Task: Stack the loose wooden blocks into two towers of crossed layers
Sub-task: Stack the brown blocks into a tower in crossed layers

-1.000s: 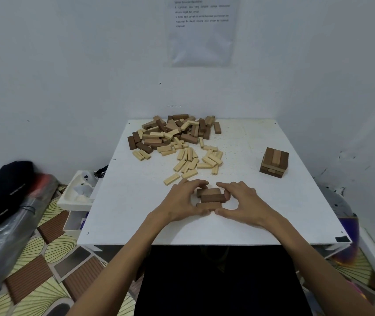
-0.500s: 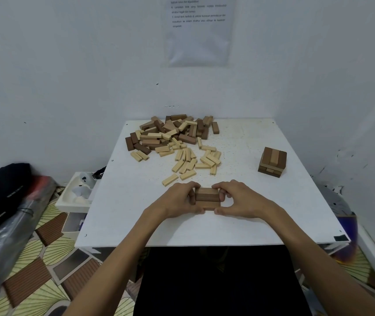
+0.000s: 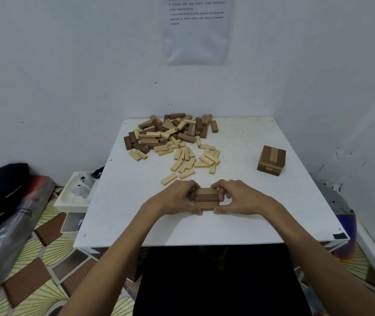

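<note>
Three brown wooden blocks lie side by side in a row near the front middle of the white table. My left hand grips their left ends and my right hand grips their right ends, fingers curled around them, squeezing them together. A large heap of loose light and dark blocks covers the far left of the table. A short tower of crossed layers stands at the right.
White walls close in behind and to the right of the table. A white tray sits beside the table's left edge. A black bag and plastic-wrapped items lie on the patterned floor at left.
The three blocks were uneven a second ago. Both hands have pressed them into a neat, aligned row and closed in on their ends.
</note>
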A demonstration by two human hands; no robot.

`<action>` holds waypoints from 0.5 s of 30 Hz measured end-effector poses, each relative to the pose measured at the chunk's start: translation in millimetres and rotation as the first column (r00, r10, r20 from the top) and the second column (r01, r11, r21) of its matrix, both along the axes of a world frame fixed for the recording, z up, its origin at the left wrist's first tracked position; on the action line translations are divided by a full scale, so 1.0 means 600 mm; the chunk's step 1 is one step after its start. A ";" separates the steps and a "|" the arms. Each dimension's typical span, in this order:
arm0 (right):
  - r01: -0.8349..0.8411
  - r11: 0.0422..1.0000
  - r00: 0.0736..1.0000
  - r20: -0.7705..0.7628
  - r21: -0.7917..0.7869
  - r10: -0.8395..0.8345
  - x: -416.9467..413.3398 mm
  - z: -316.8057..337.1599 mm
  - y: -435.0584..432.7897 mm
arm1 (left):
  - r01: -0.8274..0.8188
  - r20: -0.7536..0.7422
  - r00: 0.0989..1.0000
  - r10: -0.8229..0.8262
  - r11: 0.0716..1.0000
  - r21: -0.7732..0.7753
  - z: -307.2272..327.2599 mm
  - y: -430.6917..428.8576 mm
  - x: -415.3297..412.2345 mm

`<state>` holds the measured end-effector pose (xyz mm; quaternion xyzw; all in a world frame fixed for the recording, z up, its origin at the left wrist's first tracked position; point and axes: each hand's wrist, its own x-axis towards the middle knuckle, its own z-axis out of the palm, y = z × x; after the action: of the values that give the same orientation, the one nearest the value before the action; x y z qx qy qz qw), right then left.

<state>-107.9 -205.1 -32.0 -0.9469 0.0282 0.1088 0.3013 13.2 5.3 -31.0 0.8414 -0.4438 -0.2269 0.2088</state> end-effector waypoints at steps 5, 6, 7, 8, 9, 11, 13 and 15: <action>-0.009 1.000 1.000 -0.006 0.001 0.009 -0.002 0.000 -0.001 | 0.005 -0.012 1.000 -0.005 0.999 0.039 0.008 -0.005 -0.002; -0.011 1.000 1.000 -0.006 -0.003 0.011 -0.001 0.000 -0.001 | 0.004 -0.017 1.000 -0.003 0.999 0.038 0.008 -0.005 -0.002; -0.014 1.000 1.000 -0.006 -0.004 0.014 -0.001 0.000 0.000 | 0.001 -0.021 1.000 0.000 0.999 0.037 0.008 -0.006 -0.002; -0.017 1.000 1.000 -0.008 -0.006 0.017 -0.001 -0.001 0.000 | -0.004 -0.024 1.000 0.005 0.999 0.036 0.009 -0.006 -0.003; -0.021 1.000 1.000 -0.010 -0.010 0.021 0.000 -0.001 0.000 | -0.008 -0.026 1.000 0.009 0.999 0.034 0.008 -0.007 -0.003; -0.027 0.999 1.000 -0.013 -0.023 0.027 0.001 0.000 0.000 | -0.014 -0.031 0.999 0.015 0.999 0.029 0.006 -0.007 -0.004; -0.026 0.999 1.000 -0.011 -0.025 0.025 0.001 -0.001 -0.001 | -0.017 -0.038 0.999 0.018 0.999 0.027 0.005 -0.006 -0.004; -0.019 1.000 1.000 -0.009 -0.014 0.019 0.001 -0.002 -0.001 | -0.015 -0.040 0.999 0.017 0.999 0.034 0.005 -0.005 -0.005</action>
<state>-107.3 -205.8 -33.0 -0.9487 0.0212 0.1158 0.2934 10.3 2.1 -28.1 0.8436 -0.4289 -0.2494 0.2054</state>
